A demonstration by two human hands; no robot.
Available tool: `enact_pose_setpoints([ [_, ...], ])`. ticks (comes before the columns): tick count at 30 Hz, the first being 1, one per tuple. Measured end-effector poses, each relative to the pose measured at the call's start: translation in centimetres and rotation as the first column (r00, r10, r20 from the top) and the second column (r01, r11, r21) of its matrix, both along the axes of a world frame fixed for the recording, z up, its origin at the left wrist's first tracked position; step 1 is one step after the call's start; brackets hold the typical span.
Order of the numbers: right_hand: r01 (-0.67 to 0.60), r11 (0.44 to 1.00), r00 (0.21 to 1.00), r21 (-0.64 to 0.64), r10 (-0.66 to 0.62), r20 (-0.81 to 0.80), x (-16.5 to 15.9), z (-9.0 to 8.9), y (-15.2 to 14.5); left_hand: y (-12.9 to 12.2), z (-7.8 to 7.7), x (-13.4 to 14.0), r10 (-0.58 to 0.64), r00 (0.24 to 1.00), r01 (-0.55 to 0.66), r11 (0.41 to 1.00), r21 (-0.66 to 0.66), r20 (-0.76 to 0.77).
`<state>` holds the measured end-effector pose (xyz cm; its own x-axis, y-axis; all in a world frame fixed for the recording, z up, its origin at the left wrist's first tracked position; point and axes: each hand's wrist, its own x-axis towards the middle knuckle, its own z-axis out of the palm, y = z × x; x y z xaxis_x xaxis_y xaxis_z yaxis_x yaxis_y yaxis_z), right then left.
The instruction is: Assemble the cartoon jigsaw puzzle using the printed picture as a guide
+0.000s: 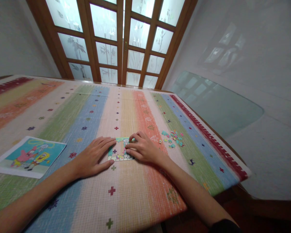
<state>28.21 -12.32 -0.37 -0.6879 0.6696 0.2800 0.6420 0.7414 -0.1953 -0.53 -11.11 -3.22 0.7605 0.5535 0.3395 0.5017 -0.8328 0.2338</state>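
Note:
A partly joined jigsaw puzzle (118, 158) lies flat on the tablecloth, its border pieces linked around a gap where the cloth shows through. My left hand (95, 156) rests along the puzzle's left side, fingers stretched out and thumb apart near the lower left corner. Over the right part of the puzzle, my right hand (142, 147) has its thumb and index finger bent together at a piece. Whatever sits between those fingertips is too small and too covered to make out. The puzzle's right edge is hidden beneath this hand.
Several loose puzzle pieces (173, 138) lie scattered to the right of my right hand. A printed cartoon picture (30, 157) lies at the left. The striped tablecloth (135, 194) covers the table; beyond its far edge stand wooden glazed doors (122, 42). A pale wall (232, 81) flanks the right.

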Motion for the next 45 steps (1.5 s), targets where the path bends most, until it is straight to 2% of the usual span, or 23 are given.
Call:
enact_pose_setpoints([
  [11, -0.088, 0.996, 0.996, 0.032, 0.088, -0.001, 0.2, 0.2, -0.3, -0.1, 0.3, 0.2, -0.001, 1.000, 0.001, 1.000, -0.007, 0.003],
  [17, -0.090, 0.995, 0.996, 0.050, 0.089, 0.013, 0.0, 0.0, -0.4, -0.1, 0.2, 0.1, -0.003, 1.000, 0.003, 1.000, -0.011, 0.003],
  [23, -0.037, 0.998, 0.996, -0.043, 0.033, -0.080, 0.8, 0.1, -0.5, 0.0, 0.2, 0.1, 0.009, 1.000, -0.009, 1.000, -0.028, 0.007],
  [32, 0.044, 0.973, 0.997, -0.228, -0.057, -0.048, 4.7, 1.4, -0.3, 0.0, 0.2, 0.0, -0.002, 1.000, 0.002, 1.000, -0.013, -0.001],
  [37, 0.093, 0.981, 0.991, -0.170, -0.107, -0.077, 4.2, 0.8, -0.7, 0.0, 0.3, 0.0, 0.005, 1.000, -0.006, 0.999, -0.035, -0.016],
  [45, 0.070, 0.992, 0.997, -0.104, -0.067, 0.031, 2.8, -0.4, -0.9, 0.0, 0.1, 0.0, 0.020, 1.000, -0.020, 0.998, -0.064, -0.008],
])
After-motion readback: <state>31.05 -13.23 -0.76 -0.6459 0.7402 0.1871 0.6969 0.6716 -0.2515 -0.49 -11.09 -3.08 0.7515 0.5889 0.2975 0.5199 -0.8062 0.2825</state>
